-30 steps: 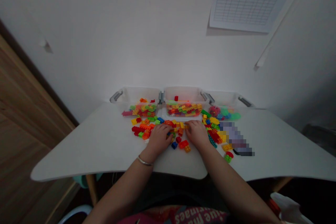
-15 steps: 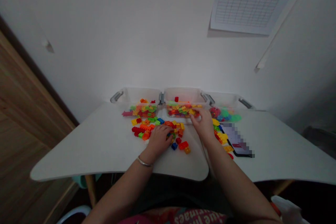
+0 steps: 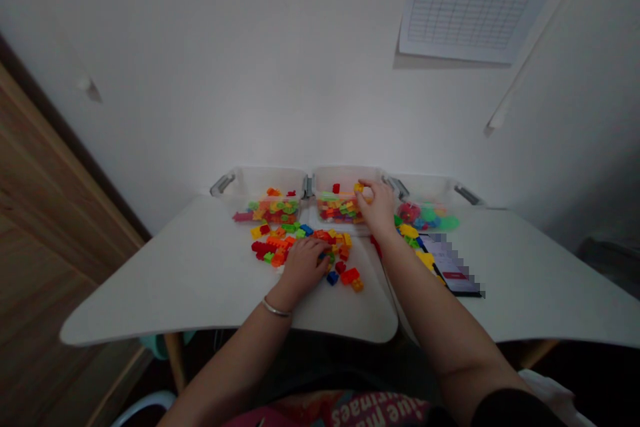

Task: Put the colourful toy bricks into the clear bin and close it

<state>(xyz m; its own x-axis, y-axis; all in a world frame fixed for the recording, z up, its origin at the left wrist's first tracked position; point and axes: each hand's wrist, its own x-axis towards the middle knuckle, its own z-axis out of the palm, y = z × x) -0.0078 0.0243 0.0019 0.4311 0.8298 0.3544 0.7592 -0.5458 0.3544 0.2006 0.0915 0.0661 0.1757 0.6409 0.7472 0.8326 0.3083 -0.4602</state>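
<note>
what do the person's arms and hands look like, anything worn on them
Both the left hand and right hand are ungloved, with bare forearms. A thin, silvery bangle circles the left wrist; the right wrist has none. Something black, probably a sleeve, covers the right arm higher up. No rings are discernible.

The left hand (image 3: 306, 260) covers some bricks (image 3: 281, 242); pixelation hides part of the phone (image 3: 447, 265); the top edge crops the chart (image 3: 463, 7).

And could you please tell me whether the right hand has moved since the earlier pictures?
Yes: against the middle bin, the right hand has moved forward, from in front of it to its opening, fingers holding a yellow brick.
</note>
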